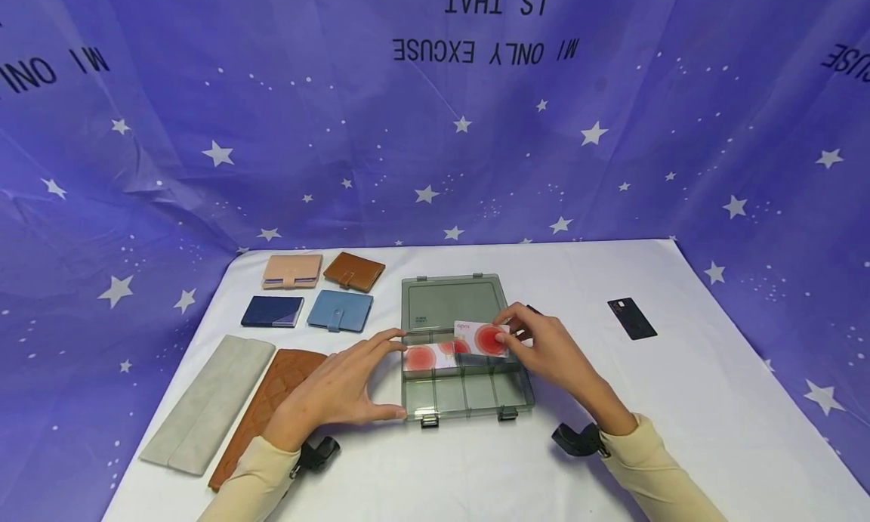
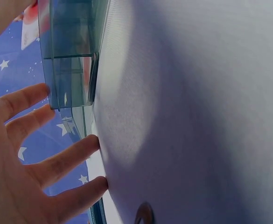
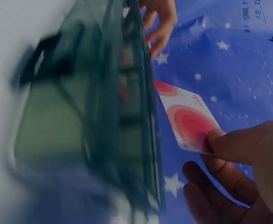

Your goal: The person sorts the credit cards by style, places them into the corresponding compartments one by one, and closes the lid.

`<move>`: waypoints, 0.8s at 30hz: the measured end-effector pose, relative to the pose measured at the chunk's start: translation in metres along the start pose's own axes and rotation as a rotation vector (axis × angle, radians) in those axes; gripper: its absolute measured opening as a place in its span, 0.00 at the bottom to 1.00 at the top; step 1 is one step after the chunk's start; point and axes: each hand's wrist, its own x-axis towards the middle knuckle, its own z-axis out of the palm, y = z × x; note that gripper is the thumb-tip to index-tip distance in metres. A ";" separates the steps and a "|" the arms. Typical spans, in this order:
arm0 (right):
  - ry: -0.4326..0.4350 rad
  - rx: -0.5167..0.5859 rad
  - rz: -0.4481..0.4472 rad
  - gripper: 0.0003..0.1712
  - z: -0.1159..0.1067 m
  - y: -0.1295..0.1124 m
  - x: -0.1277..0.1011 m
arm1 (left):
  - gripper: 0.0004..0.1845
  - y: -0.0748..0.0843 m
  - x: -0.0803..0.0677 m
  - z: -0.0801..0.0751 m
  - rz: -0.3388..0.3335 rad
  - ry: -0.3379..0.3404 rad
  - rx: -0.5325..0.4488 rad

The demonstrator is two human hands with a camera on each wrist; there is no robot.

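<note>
Starry purple backdrop, white counter point(image 1: 680, 401). Card point(image 1: 481, 338), judged light, stiff, slick, is pinched at its 3 o'clock edge by right hand point(image 1: 550, 348) over organizer box point(image 1: 469, 401); left hand point(image 1: 340, 390) spread open, steadying box at 9 o'clock.

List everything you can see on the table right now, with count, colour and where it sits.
organizer box: 1, smoky clear plastic, lid open, table centre.
held card: 1, white with red circles, over the box.
card in box: 1, white with red circles, left rear compartment.
small wallets: 4, pink, brown, navy, blue, left rear.
long wallets: 2, grey and quilted brown, left front.
dark card: 1, black, right side.
tablecloth: 1, white.
backdrop: 1, purple with stars.
left hand: fingers spread, touching the box's left end.
right hand: pinches the held card.
</note>
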 end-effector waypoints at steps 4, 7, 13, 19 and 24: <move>-0.022 -0.008 -0.004 0.13 0.018 -0.005 0.002 | 0.53 0.000 0.000 0.000 -0.003 0.001 0.003; -0.012 -0.002 0.011 0.14 0.028 -0.008 0.003 | 0.53 0.000 0.000 -0.001 0.004 0.012 -0.003; 0.023 -0.024 0.024 0.14 0.041 -0.013 0.004 | 0.53 -0.001 -0.002 -0.001 0.009 0.022 -0.002; 0.017 -0.124 0.037 0.12 0.054 -0.013 0.003 | 0.52 -0.001 -0.002 0.000 -0.004 0.009 -0.013; -0.017 -0.186 0.042 0.10 0.059 -0.013 0.000 | 0.52 0.000 0.000 0.000 -0.003 0.006 -0.010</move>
